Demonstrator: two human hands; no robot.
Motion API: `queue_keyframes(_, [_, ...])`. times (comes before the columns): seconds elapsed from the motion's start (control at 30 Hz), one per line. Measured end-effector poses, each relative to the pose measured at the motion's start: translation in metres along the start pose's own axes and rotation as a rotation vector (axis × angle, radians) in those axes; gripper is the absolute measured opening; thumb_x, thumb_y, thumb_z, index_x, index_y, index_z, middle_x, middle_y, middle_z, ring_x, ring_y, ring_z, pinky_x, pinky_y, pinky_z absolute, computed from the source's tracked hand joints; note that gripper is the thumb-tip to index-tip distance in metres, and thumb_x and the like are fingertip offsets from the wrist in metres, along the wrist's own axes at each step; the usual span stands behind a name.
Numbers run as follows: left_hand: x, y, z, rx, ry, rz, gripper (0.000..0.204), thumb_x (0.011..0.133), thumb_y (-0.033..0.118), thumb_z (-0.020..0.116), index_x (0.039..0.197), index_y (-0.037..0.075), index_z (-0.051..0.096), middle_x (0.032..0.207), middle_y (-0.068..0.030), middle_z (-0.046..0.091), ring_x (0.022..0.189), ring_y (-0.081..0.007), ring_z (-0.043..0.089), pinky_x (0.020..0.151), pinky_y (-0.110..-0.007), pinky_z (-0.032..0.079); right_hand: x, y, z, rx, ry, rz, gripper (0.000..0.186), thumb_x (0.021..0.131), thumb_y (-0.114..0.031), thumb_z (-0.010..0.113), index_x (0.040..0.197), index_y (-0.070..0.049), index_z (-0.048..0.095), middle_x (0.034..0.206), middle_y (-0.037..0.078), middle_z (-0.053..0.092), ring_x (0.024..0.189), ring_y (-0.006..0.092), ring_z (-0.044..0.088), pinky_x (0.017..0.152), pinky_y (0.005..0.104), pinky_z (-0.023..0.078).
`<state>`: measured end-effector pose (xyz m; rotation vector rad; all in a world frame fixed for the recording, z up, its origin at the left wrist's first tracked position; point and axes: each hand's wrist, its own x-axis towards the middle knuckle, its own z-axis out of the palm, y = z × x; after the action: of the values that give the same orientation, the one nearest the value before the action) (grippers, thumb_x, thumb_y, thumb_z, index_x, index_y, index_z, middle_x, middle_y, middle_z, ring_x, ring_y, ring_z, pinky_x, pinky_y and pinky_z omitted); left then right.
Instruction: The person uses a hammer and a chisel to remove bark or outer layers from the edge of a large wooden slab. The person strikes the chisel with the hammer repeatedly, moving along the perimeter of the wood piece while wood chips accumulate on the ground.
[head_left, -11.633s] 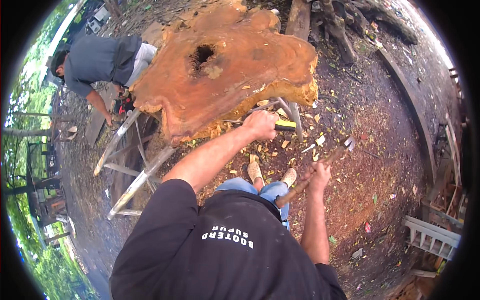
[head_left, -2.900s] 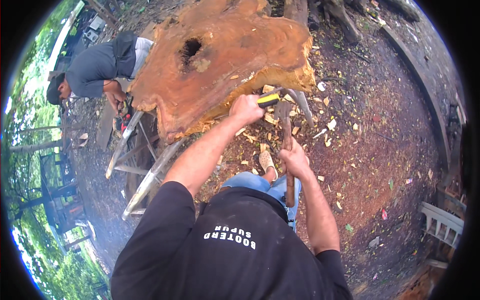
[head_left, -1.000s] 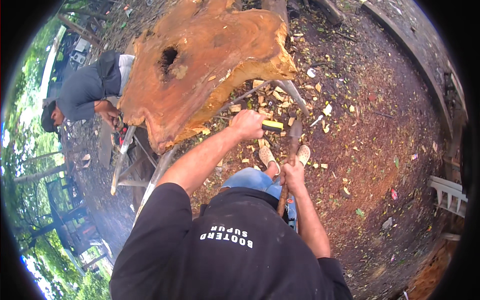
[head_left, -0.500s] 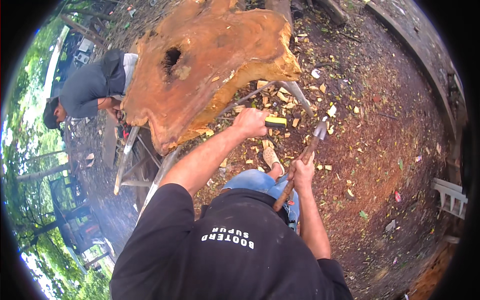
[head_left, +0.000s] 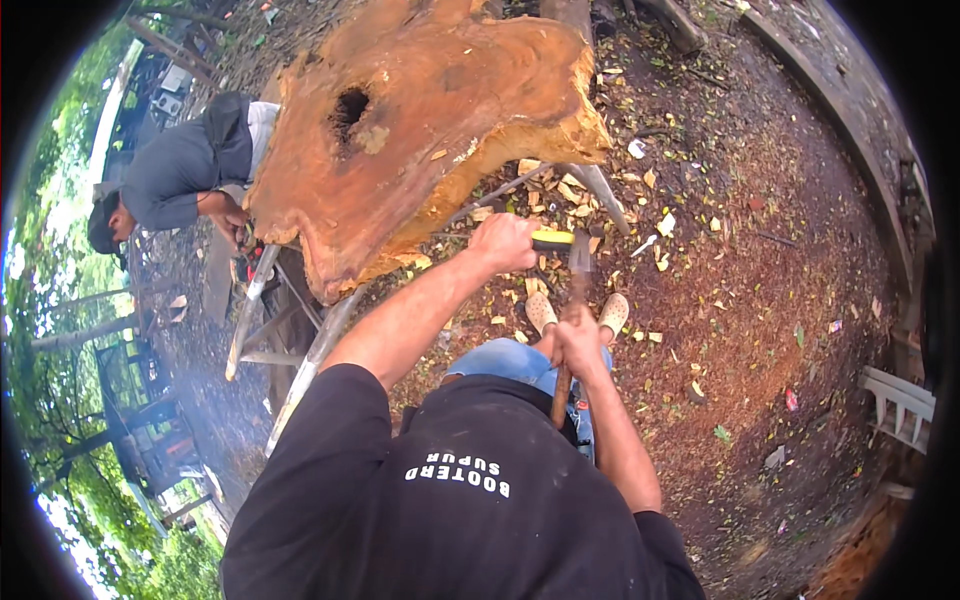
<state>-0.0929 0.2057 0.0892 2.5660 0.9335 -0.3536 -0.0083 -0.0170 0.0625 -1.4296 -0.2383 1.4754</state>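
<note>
My left hand [head_left: 503, 243] is closed around a chisel with a yellow-and-black handle [head_left: 553, 240], held level beside the edge of a thick reddish-brown wood slab [head_left: 430, 90]. The chisel's tip is hard to make out against the slab's lower edge. My right hand [head_left: 577, 340] grips the wooden shaft of a metal-headed striking tool [head_left: 580, 255]. Its head is blurred and lies at the butt end of the chisel handle; whether it is a hammer or a hatchet I cannot tell. The slab has a dark hole and pale, rough-cut sides.
Wooden poles [head_left: 315, 365] prop the slab up. Across it, another person [head_left: 180, 185] bends over with a red-and-black tool [head_left: 243, 262]. Wood chips [head_left: 580, 195] litter the ground around my clogs [head_left: 614, 315]. A long beam [head_left: 850, 150] and a white plastic piece [head_left: 900, 395] lie to the right.
My right hand has swung the striking tool leftward, bringing its head to the chisel's butt. My left hand keeps its hold in about the same place.
</note>
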Motion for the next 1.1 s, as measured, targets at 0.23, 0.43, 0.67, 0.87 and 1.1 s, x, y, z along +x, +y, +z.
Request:
queue_keyframes(0.23, [-0.011,-0.008,-0.007,0.048,-0.017,0.003,0.022,0.068,0.016,0.06,0.086,0.005,0.067,0.077,-0.0176,0.07,0.075,-0.0358,0.07,0.073,-0.048,0.057,0.007,-0.007,-0.022,0.201,0.152,-0.118,0.018,0.081,-0.004,0.048,0.098,-0.005,0.045,0.06,0.005,0.051,0.037,0.0149,0.047,0.033,0.0286,0.041])
queue_keyframes(0.43, [-0.017,-0.016,0.004,0.035,-0.017,0.03,0.014,0.07,0.017,0.063,0.079,0.007,0.063,0.073,-0.0172,0.068,0.073,-0.0381,0.068,0.069,-0.05,0.055,0.001,0.001,0.014,0.045,-0.068,0.031,0.015,0.083,-0.004,0.054,0.095,-0.004,0.046,0.062,0.003,0.05,0.039,0.0148,0.05,0.034,0.0309,0.042])
queue_keyframes(0.67, [-0.02,-0.012,-0.005,0.045,0.016,0.021,0.019,0.069,0.019,0.064,0.084,0.006,0.065,0.078,-0.0173,0.07,0.075,-0.0361,0.07,0.071,-0.048,0.057,-0.008,0.006,-0.01,0.318,0.22,-0.195,0.009,0.081,-0.003,0.05,0.09,-0.003,0.048,0.057,0.004,0.049,0.037,0.0154,0.048,0.034,0.029,0.042])
queue_keyframes(0.87, [-0.02,-0.016,-0.001,0.021,-0.008,-0.005,0.02,0.071,0.02,0.065,0.085,0.006,0.065,0.076,-0.0189,0.069,0.075,-0.0399,0.068,0.072,-0.051,0.055,0.007,0.006,0.004,0.031,-0.051,-0.001,0.013,0.082,-0.002,0.052,0.093,-0.005,0.045,0.058,0.004,0.049,0.036,0.0162,0.05,0.032,0.0303,0.042])
queue_keyframes(1.1, [-0.013,-0.018,-0.003,0.014,-0.006,-0.056,0.019,0.071,0.02,0.064,0.084,0.006,0.066,0.078,-0.0188,0.07,0.074,-0.0404,0.068,0.074,-0.051,0.055,0.015,-0.007,-0.006,0.239,0.19,-0.153,0.021,0.083,-0.001,0.05,0.101,-0.003,0.039,0.063,0.006,0.051,0.036,0.0158,0.049,0.032,0.0299,0.043])
